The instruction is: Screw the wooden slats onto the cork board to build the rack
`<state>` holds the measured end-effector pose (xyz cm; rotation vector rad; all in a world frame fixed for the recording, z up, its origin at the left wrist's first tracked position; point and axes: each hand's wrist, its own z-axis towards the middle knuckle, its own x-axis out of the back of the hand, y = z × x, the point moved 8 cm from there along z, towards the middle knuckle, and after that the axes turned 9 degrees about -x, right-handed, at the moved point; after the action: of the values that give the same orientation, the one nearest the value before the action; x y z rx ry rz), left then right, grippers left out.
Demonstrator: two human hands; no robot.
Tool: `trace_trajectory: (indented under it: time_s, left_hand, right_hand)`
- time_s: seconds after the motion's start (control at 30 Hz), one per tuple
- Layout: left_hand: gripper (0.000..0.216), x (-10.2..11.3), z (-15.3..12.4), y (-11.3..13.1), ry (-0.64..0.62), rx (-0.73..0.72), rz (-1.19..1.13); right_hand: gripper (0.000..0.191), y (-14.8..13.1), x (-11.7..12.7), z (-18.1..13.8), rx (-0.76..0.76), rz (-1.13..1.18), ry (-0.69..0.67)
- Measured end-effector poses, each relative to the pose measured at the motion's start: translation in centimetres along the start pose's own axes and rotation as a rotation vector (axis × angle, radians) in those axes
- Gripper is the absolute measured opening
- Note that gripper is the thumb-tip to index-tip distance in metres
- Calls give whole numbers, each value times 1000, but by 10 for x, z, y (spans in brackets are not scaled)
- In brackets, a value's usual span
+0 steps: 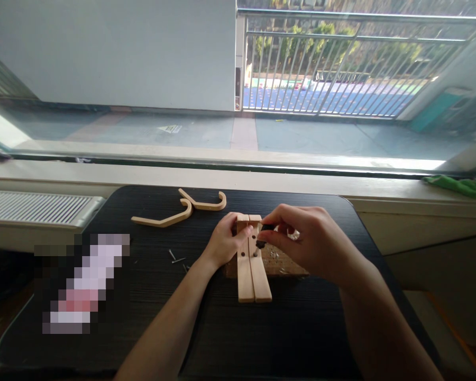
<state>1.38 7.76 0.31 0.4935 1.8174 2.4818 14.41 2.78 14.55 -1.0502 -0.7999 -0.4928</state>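
Basically, in the head view, L hand (224, 243) grips the far half of two light wood slats (263, 286), thumb laid across the top & fingers round the L edge. Slats lie flat side by side, long edges together, approx mid-tbl, pointing near-to-far; near ends splay apart a bit. Each has a raised block at its far end, plus dark round holes, e.g. one in the L slat (243, 254). R hand (307, 230) comes in from the R, fingers clenched round a small black-handled driver (261, 244); its metal tip stands at the R slat, nr the middle. Can't tell if it's seated in a screw.

Under the slats & sticking out to the R: a brown board (287, 264) w/ small shiny bits on it, too small to ID. L of L hand, a few loose metal screws (178, 260) lie on the black tbl (301, 328). Far L of the hands, two bent wood pcs w/ hooked ends (162, 219) lie close together. Near L there's a pixelated patch, contents unclear.

Beyond the tbl: white windowsill (206, 177), w/ a green cloth (460, 186) at far R; white radiator (39, 207) at L. Thru the glass, a metal railing (321, 114) at far R.
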Motion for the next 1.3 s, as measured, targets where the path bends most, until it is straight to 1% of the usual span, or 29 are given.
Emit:
trace_trajectory:
  time_s: [0.23, 0.47, 0.67, 0.83, 0.93, 1.1, 1.2, 1.3]
  left_hand:
    - [9, 1, 0, 2, 6, 1, 15]
    - [12, 1, 0, -1, 21, -5, -3]
    - [14, 0, 0, -5, 10, -4, -41]
    - [12, -1, 0, -3, -3, -8, -44]
    - [11, -1, 0, -2, -6, 7, -49]
    - [12, 1, 0, 2, 8, 4, -38]
    - [10, 2, 1, 6, 31, -22, -20]
    - [8, 2, 1, 8, 31, -29, -8]
  right_hand:
    - [13, 0, -1, 1, -43, -79, 11]
    - [19, 1, -1, 0, -75, -112, 0]
    - [19, 0, -2, 0, -99, -120, -10]
    - [20, -1, -4, -1, -97, -98, -27]
    - [19, -2, -3, -1, -80, -48, -26]
    - [10, -5, -4, -1, -10, 46, -53]
    - [14, -9, -7, -2, 54, 39, -65]
    - [19, -12, -9, -1, 79, 32, -81]
